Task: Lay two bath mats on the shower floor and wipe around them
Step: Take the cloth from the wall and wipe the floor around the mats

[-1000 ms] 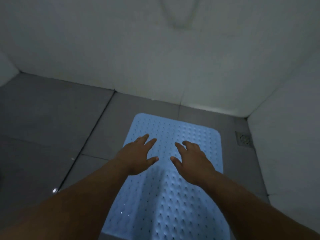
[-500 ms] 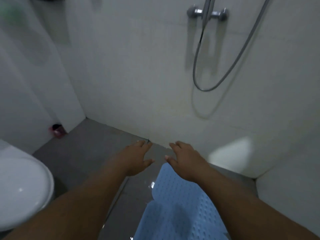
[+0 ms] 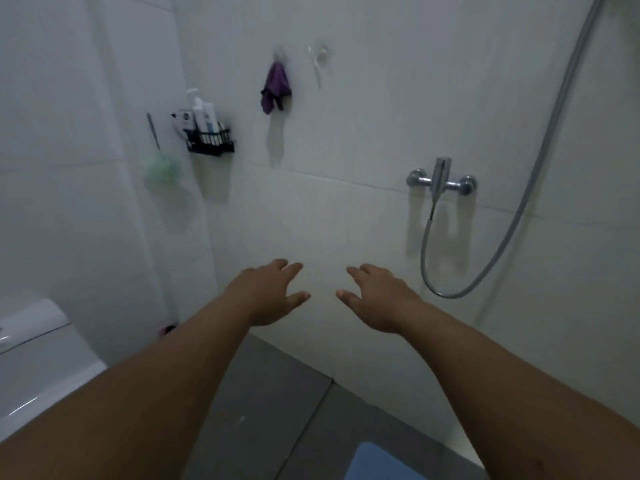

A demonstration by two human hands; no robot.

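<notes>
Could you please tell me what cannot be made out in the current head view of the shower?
- Blue bath mat: only a corner shows; the bottom edge and the right arm hide the rest.
- Second mat: not in view.
- Bottle labels in the black rack: too small to read.
- Shower hose: its top runs off the upper edge.
- Toilet: cut off by the left edge.

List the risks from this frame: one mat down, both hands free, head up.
1. Only a corner of the blue bath mat shows at the bottom edge; with the view on the wall, its flatness can't be checked, so it may not be lying flat.
2. Left hand and right hand are open and hold nothing; no second mat is in view.
3. The only cloth visible is the purple cloth hanging high on the wall, so wiping may need a stretch over the mat.
</notes>
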